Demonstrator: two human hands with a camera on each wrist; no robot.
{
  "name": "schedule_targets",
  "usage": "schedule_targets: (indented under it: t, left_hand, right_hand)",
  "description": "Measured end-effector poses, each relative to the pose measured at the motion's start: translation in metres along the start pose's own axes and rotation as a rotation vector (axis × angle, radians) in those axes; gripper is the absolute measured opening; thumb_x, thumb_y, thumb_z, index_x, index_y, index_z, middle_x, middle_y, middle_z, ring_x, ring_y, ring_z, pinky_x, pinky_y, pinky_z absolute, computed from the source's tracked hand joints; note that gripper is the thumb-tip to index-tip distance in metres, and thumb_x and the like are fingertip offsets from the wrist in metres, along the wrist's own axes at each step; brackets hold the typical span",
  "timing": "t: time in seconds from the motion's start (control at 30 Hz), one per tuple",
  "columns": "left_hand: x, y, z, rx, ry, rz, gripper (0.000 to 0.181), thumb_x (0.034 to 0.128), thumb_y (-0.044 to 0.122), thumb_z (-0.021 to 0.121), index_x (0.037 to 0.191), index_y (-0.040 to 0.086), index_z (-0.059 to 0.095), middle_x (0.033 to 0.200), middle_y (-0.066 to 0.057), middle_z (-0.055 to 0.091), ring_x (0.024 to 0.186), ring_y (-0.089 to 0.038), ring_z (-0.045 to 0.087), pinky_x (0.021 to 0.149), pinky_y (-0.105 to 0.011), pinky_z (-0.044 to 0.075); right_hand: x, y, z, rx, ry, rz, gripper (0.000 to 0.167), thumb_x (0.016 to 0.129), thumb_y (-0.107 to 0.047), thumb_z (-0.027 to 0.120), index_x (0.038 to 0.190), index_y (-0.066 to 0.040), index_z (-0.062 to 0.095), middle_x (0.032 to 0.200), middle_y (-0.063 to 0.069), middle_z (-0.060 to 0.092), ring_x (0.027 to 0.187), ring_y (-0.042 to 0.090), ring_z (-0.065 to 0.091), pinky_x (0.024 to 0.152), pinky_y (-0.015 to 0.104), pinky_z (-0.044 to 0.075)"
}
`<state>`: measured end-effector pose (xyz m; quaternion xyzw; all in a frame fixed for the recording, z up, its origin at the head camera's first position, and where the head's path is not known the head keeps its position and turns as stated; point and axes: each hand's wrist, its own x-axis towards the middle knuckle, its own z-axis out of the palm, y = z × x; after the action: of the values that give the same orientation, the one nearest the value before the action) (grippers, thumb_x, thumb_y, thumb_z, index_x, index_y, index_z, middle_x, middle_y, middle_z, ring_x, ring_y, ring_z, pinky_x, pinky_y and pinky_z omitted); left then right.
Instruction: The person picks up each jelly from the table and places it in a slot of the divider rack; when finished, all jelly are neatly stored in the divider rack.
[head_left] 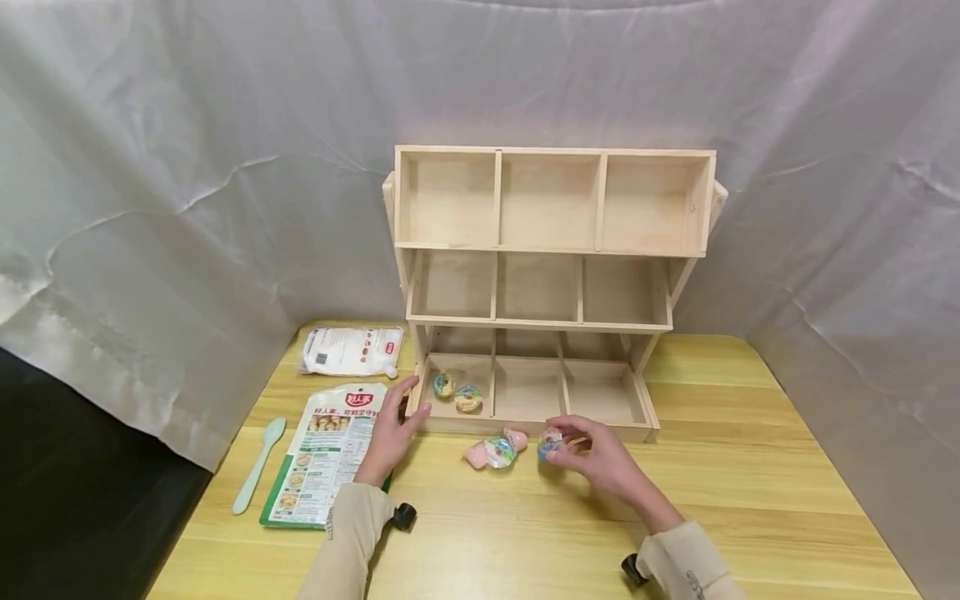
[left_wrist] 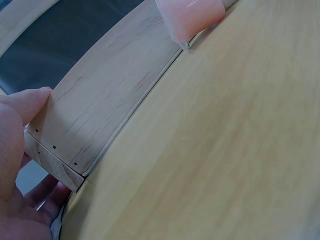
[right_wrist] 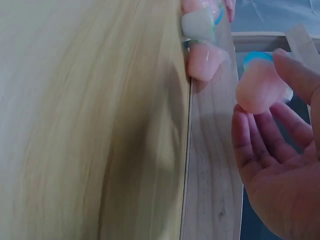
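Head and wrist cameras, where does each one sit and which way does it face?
Head: on the head, facing forward and down at the tiered pale wooden rack; left hand, right hand and beige sleeves show.
Left wrist: on that wrist, facing the rack's lower front; left hand shows.
Right wrist: on that wrist, facing the rounded pink-and-blue cup in the right hand.
Both wrist views share the rack.

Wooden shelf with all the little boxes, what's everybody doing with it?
A person's right hand is holding a little pink cup just in front of the shelf. The left hand grips the shelf's bottom left corner. Two yellow cups sit in the bottom left box, and more cups lie on the table in front.
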<state>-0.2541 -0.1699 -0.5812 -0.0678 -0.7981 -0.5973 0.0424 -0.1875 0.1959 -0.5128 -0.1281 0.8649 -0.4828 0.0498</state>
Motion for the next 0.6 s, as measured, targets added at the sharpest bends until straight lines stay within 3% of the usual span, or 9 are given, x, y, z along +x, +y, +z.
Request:
schedule_targets:
  t: [0.2,0.33,0.6]
  left_hand:
    - [0.001,0.001,-0.001,0.004,-0.002,-0.003,0.064,0.1014,0.037,0.068,0.158,0.021,0.041,0.164,-0.008,0.035,0.148,-0.040,0.038,0.122,-0.058,0.033]
    - [0.001,0.005,0.000,-0.013,-0.005,-0.014,0.064,0.1028,0.030,0.067,0.159,0.016,0.040,0.165,-0.013,0.033,0.149,-0.043,0.035,0.124,-0.060,0.030]
    - [-0.010,0.039,-0.004,-0.001,-0.030,-0.024,0.064,0.1039,0.020,0.065,0.159,0.004,0.038,0.164,-0.020,0.033,0.148,-0.046,0.037,0.122,-0.059,0.033]
  right_hand:
    - [0.007,-0.004,0.002,0.115,0.136,0.058,0.054,0.091,-0.018,0.081,0.138,0.000,0.062,0.119,0.016,0.069,0.102,0.018,0.065,0.084,0.019,0.058]
    - [0.013,-0.007,0.004,0.150,0.200,0.093,0.057,0.091,-0.019,0.082,0.141,-0.004,0.061,0.128,0.017,0.064,0.109,0.023,0.063,0.085,0.017,0.057]
    - [0.026,-0.010,0.008,0.157,0.254,0.141,0.053,0.092,-0.023,0.081,0.139,-0.006,0.063,0.124,0.014,0.066,0.114,0.025,0.060,0.084,0.016,0.055]
